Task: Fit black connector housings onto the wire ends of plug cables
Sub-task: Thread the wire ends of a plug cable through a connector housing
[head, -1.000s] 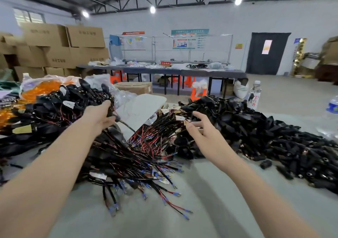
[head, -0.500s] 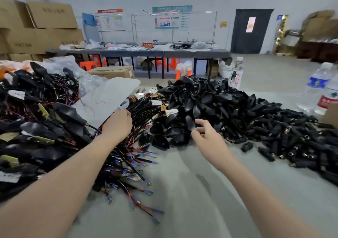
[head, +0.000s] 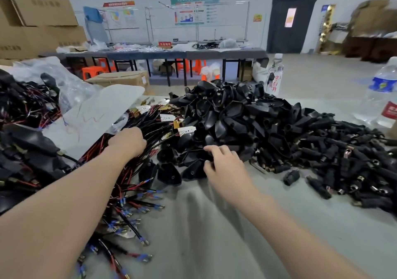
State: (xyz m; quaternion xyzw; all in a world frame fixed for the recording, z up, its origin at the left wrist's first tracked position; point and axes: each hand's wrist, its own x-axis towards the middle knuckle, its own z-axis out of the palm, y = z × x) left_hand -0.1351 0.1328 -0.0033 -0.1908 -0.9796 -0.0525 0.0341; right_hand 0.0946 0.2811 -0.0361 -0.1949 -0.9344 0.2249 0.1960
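Finished pile (head: 23, 141): at nine o'clock on the desk (head: 214, 235), black cables already wearing housings, likely kept apart from unfinished stock.
Plastic sheet (head: 94, 115): pale, at ten o'clock, between that pile and the loose cables.
Left hand (head: 129, 142): clenched grip on a bunch of plug cables (head: 133, 199), probably to draw one free; which strand it holds cannot be told.
Plug cables: red and black leads with blue-sleeved metal terminals, fanned toward six o'clock, paper tags at the far end.
Right hand (head: 223, 162): at centre, fingers curled onto the near edge of the connector housings (head: 225, 119); whether one is pinched cannot be told.
Connector housings: glossy black tapered shells, each with a small hole, heaped at twelve o'clock within reach of both hands.
Barrel plugs (head: 343, 160): matte black with metal tips, spread toward three o'clock.
Water bottle (head: 380, 94): at two o'clock, desk edge.
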